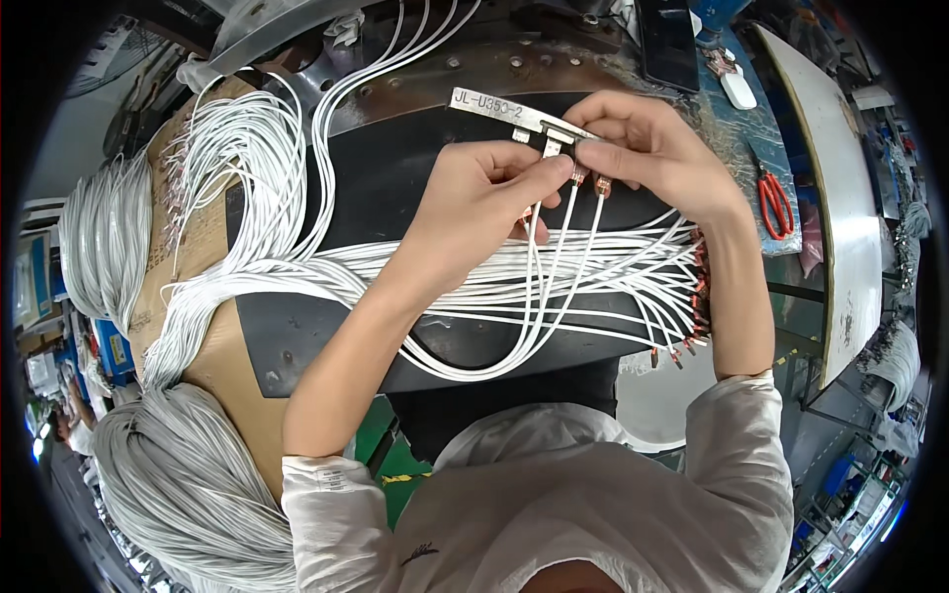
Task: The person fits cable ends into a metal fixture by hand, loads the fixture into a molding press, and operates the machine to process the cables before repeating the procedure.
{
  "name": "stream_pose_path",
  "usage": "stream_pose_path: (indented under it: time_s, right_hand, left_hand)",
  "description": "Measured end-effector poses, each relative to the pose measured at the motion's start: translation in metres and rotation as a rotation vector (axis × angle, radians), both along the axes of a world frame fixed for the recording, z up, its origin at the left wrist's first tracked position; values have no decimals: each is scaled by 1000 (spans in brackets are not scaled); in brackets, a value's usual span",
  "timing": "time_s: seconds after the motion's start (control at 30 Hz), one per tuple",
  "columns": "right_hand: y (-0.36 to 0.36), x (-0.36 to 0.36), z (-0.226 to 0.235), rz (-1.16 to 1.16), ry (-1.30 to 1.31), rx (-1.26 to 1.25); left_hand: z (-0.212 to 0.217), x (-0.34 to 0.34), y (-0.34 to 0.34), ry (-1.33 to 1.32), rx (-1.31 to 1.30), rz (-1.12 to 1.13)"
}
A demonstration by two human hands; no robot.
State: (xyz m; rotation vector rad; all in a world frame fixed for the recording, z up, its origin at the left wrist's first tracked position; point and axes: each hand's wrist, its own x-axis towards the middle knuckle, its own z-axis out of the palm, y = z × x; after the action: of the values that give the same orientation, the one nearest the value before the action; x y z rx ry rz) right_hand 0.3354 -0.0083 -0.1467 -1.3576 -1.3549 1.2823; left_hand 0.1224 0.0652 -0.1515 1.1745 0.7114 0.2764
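My left hand (pixel 484 203) and my right hand (pixel 647 148) meet over a black work surface (pixel 386 178), beside a small metal fixture plate (pixel 504 111) with slots. Each hand pinches thin white wires (pixel 554 287) by their copper-coloured terminal ends (pixel 590 180), holding them right at the fixture's slots. The wires loop down toward my body and back up. A wide sheaf of the same white wires (pixel 613 267) lies across the surface under my wrists, with its terminals (pixel 700 296) fanned out at the right.
Big bundles of white wire hang at the left (pixel 94 237) and lower left (pixel 178 484), over cardboard (pixel 213 227). Red-handled scissors (pixel 776 203) lie at the right beside a white table (pixel 830 158). A dark phone (pixel 667 44) and white mouse (pixel 738 91) sit behind.
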Motion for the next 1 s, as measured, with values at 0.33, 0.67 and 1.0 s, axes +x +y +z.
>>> stream_pose_path:
  time_s: [0.33, 0.67, 1.0]
  right_hand:
    - [1, 6, 8, -401, 38, 32]
    - [4, -7, 2, -124, -72, -55]
    - [19, 7, 5, -65, -36, -96]
  left_hand:
    - [4, -18, 5, -178, -188, -23]
    - [-4, -19, 16, 8, -65, -154]
    - [-2, -6, 17, -64, -1, 8]
